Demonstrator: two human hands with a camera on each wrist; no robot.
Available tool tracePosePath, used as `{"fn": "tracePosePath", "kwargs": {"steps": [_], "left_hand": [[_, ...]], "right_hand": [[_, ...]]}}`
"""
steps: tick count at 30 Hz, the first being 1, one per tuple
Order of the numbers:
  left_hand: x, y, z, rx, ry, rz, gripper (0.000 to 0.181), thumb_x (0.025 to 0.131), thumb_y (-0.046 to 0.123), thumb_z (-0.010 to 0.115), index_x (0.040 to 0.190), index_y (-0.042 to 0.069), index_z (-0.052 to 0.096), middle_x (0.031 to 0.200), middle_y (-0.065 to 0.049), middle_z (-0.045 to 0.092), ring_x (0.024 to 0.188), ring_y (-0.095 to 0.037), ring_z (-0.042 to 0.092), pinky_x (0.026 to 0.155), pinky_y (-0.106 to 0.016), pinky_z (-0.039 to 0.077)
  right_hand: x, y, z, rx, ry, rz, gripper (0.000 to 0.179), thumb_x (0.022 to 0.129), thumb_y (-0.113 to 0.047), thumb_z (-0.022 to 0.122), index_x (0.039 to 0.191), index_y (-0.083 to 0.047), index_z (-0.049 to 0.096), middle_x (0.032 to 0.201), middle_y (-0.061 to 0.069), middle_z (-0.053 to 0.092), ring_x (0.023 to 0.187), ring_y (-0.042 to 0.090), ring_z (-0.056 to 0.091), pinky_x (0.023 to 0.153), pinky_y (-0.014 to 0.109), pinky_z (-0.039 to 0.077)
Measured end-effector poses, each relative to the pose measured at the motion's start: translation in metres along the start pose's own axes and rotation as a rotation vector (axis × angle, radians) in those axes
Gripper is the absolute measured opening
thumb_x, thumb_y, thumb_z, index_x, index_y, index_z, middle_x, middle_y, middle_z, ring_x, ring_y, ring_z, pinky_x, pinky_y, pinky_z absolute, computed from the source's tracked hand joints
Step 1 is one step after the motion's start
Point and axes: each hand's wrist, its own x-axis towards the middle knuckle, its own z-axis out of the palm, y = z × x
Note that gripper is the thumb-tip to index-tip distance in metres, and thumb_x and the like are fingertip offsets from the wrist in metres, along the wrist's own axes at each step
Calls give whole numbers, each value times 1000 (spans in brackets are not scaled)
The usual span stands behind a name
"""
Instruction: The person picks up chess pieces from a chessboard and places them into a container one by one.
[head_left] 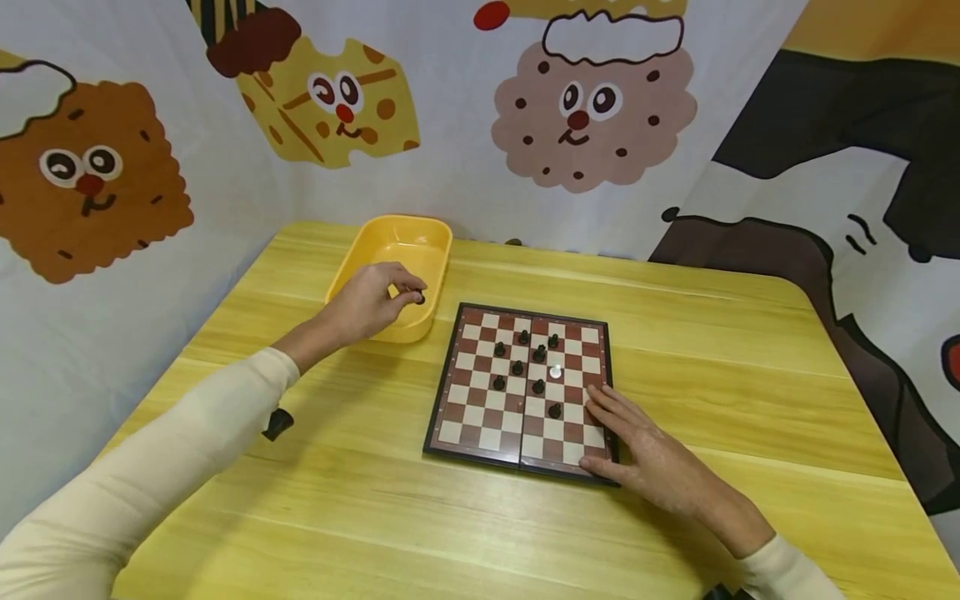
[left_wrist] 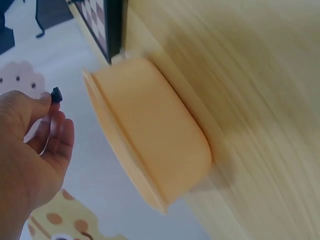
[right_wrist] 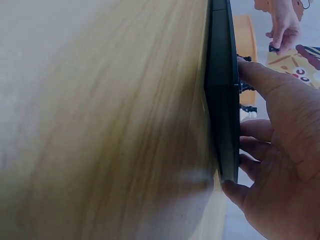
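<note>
My left hand (head_left: 371, 302) pinches a small black chess piece (left_wrist: 56, 95) between thumb and fingertips, above the yellow plastic tray (head_left: 405, 333). The fingers hide part of the piece. On the table lies a folding chessboard (head_left: 471, 417) with red-brown and cream squares and a black rim. Several black chess pawns (head_left: 554, 410) stand about its middle, and one white piece (head_left: 555, 372) is among them. My right hand (head_left: 648, 454) rests on the board's right edge, fingers spread over the squares and rim. In the right wrist view it touches the board's black side (right_wrist: 222, 120).
The yellow tray stands left of the board, near the back of the wood-grain table (head_left: 420, 533). Behind the table hangs a white cloth (head_left: 450, 125) printed with cartoon biscuits and cheese. A black device (head_left: 278, 423) hangs below the left sleeve.
</note>
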Motion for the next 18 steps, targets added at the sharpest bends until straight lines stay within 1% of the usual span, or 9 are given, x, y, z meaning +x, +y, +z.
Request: {"fn": "tracePosePath", "kwargs": {"steps": [3, 6, 8, 13, 16, 18], "left_hand": [[4, -11, -4, 26, 12, -29, 17, 98, 4, 68, 112, -2, 76, 100, -9, 71, 81, -23, 65, 58, -32, 48], [6, -24, -4, 46, 21, -65, 18, 99, 4, 66, 114, -2, 75, 103, -11, 72, 90, -26, 67, 64, -34, 50], [7, -32, -4, 52, 16, -98, 19, 100, 3, 65, 115, -2, 74, 105, -13, 72, 95, -28, 67, 66, -36, 49], [9, -48, 1, 54, -40, -180, 21, 101, 3, 63, 118, -4, 73, 109, -17, 71, 99, -31, 66, 71, -39, 50], [12, -55, 4, 69, -82, -205, 21, 101, 4, 63, 118, -5, 73, 109, -18, 71, 98, -30, 66, 78, -42, 53], [14, -58, 5, 72, -106, -222, 22, 101, 4, 63, 118, -5, 73, 107, -18, 72, 96, -29, 66, 80, -42, 54]], "right_hand": [[0, 1, 1, 10, 4, -2, 86, 94, -59, 65, 155, -5, 41, 167, 5, 22, 152, 31, 17, 111, 60, 32], [0, 1, 1, 12, 5, -2, 86, 94, -59, 65, 156, -5, 41, 167, 5, 22, 152, 31, 17, 111, 60, 32], [-1, 2, 2, 11, 4, -2, 85, 94, -60, 65, 156, -5, 41, 167, 5, 21, 152, 31, 17, 111, 60, 32], [-1, 2, 2, 10, 9, 0, 85, 94, -60, 64, 156, -6, 41, 167, 4, 21, 152, 31, 17, 111, 61, 32], [-2, 2, 2, 10, 12, -1, 86, 94, -60, 65, 156, -7, 40, 167, 4, 21, 152, 31, 17, 111, 61, 32], [-1, 3, 2, 12, 11, -2, 86, 94, -60, 65, 156, -7, 40, 167, 5, 21, 152, 31, 17, 111, 61, 32]]}}
